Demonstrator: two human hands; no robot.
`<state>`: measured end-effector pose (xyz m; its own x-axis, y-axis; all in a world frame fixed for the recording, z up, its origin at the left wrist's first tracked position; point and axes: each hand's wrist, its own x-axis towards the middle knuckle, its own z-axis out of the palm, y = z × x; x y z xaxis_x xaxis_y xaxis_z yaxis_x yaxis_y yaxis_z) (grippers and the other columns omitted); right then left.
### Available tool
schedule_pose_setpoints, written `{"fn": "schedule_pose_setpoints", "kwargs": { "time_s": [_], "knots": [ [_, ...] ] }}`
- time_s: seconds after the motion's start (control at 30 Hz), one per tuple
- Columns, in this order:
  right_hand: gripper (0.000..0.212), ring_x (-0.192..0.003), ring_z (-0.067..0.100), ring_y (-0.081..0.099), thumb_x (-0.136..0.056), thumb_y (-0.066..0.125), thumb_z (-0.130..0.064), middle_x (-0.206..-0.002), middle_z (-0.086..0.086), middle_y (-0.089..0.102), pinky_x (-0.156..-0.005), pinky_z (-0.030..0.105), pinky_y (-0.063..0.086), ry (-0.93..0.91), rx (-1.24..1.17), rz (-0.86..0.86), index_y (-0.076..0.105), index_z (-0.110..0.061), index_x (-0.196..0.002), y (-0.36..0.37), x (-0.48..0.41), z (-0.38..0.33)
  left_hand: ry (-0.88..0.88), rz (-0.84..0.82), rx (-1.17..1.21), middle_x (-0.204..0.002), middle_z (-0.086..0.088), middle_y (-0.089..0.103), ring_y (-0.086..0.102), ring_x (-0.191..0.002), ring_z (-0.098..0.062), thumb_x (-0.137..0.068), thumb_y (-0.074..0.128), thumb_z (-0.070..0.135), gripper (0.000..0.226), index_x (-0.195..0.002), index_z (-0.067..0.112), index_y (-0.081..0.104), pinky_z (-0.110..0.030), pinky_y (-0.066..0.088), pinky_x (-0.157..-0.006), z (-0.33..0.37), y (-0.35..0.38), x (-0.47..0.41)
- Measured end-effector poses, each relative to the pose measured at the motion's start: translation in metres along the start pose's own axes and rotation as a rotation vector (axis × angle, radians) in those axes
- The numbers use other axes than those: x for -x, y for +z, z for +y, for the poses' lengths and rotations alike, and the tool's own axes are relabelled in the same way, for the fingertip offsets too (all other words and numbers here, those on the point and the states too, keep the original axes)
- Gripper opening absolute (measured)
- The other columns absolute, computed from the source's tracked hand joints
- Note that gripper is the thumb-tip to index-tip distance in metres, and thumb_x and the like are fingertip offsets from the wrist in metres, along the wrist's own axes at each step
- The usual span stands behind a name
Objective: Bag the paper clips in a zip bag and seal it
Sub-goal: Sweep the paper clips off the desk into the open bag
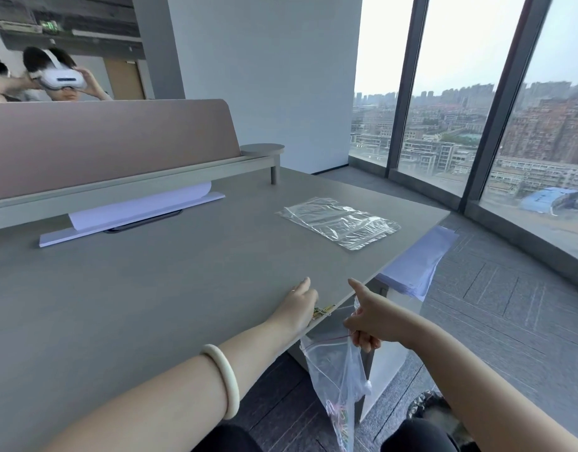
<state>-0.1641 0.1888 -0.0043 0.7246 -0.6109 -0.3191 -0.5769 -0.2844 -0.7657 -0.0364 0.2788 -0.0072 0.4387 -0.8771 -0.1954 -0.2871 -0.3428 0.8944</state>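
Observation:
My right hand (367,321) grips the open top of a clear zip bag (338,380) just below the desk's right edge; the bag hangs down with several coloured paper clips (338,419) at its bottom. My left hand (297,305) lies palm down on the grey desk (170,275) at that edge, fingers curled over a small pile of coloured paper clips (321,312) right beside the bag's mouth. The index finger of my right hand points up past the edge.
A stack of spare clear zip bags (339,221) lies flat at the desk's far right. White paper sheets (134,212) sit under the back shelf, more white sheets (418,259) below the desk. A person wearing a headset sits behind the divider (101,141).

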Motion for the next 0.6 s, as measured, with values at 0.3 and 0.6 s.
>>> {"fn": "schedule_pose_setpoints", "kwargs": {
  "time_s": [0.3,0.6],
  "knots": [
    [0.086,-0.030,0.010,0.051,-0.087,0.044,0.003,-0.060,0.012,0.061,-0.032,0.020,0.035,0.005,0.000,0.000,-0.011,-0.021,-0.148,-0.002,0.001,0.000,0.023,-0.127,0.206,-0.148,0.002,0.036,0.043,-0.112,-0.001,-0.090,0.030,0.018,0.054,-0.145,0.020,0.028,-0.014,0.037,-0.077,0.011,0.014,-0.008],
    [0.084,-0.030,0.009,0.051,-0.088,0.045,0.001,-0.060,0.012,0.060,-0.032,0.020,0.036,-0.004,0.003,0.000,-0.011,-0.020,-0.148,-0.002,0.000,0.001,0.034,-0.229,0.352,-0.147,-0.011,0.040,0.037,-0.136,-0.018,-0.095,0.026,0.010,0.046,-0.140,0.005,0.034,-0.033,0.025,-0.118,0.013,0.009,0.001]
  ]
}}
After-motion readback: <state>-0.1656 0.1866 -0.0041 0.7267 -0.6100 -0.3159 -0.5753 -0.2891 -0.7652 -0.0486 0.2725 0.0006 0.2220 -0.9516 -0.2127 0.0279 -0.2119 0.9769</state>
